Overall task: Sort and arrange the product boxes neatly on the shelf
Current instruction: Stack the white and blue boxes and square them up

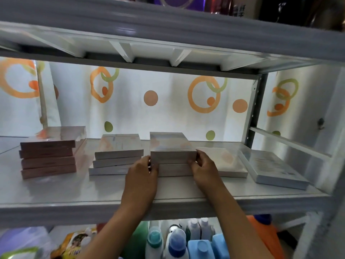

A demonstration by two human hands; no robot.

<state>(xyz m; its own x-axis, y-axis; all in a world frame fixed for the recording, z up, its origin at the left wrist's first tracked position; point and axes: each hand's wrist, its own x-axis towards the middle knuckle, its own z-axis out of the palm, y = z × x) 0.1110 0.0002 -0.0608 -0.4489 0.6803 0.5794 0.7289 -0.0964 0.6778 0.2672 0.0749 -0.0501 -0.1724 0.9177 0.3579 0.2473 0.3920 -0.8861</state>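
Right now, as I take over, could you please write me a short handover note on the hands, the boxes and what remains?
Left hand and right hand grip the two sides of the middle stack on the shelf, apparently squaring it.
Done: pink stack at far left looks fairly even; middle stack nearly aligned.
Left: the white stack beside it is fanned out and needs straightening; one flat box and another angled box on the right lie single and unsorted.
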